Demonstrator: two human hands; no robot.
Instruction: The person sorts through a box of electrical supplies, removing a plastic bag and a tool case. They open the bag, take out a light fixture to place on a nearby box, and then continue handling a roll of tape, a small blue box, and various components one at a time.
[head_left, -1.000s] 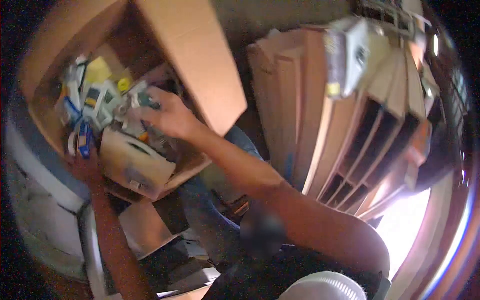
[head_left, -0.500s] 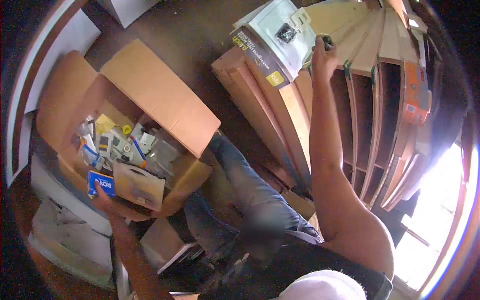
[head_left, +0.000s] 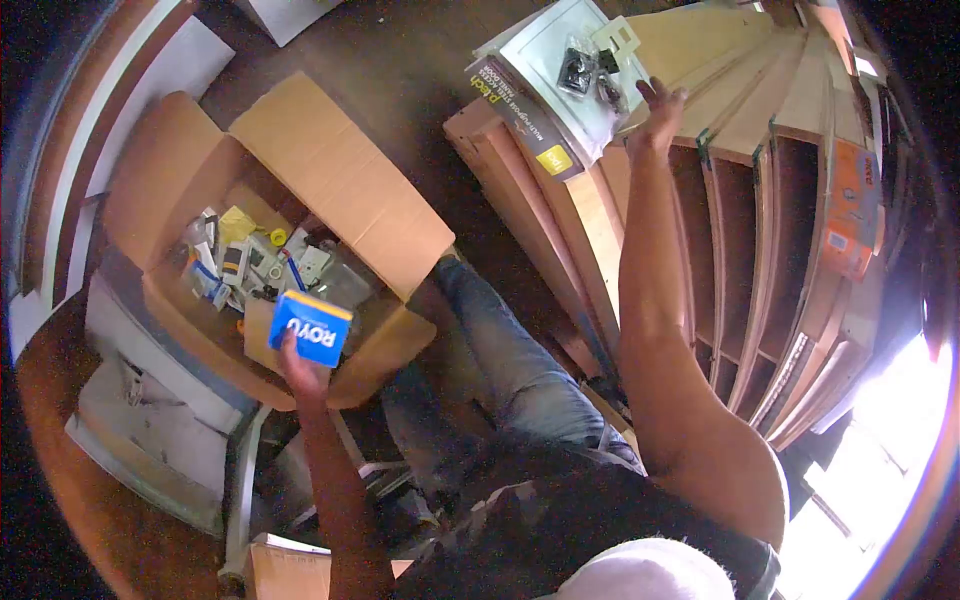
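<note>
My left hand (head_left: 303, 372) grips a small blue box (head_left: 312, 330) with white ROYU lettering and a yellow edge, held over the near side of an open cardboard box (head_left: 340, 185). Inside the carton lies a jumble of small hardware, among it a yellow roll (head_left: 278, 237) and a clear plastic package (head_left: 345, 285). My right hand (head_left: 660, 115) is empty, its fingers spread, just beside a white access panel pack (head_left: 540, 60). On that pack rest a dark item in clear wrapping (head_left: 576, 68), other small dark pieces (head_left: 608, 88) and a pale slotted plate (head_left: 617, 38).
Wooden shelving with several compartments (head_left: 735, 190) stands on the right, with an orange box (head_left: 850, 215) at its far end. My jeans-clad leg (head_left: 515, 340) is between carton and shelving. A grey-white container (head_left: 150, 430) sits at the lower left.
My right hand has let go of a small dark item, and more dark pieces now lie on the white pack. My left hand has brought the blue box rightward and up over the carton.
</note>
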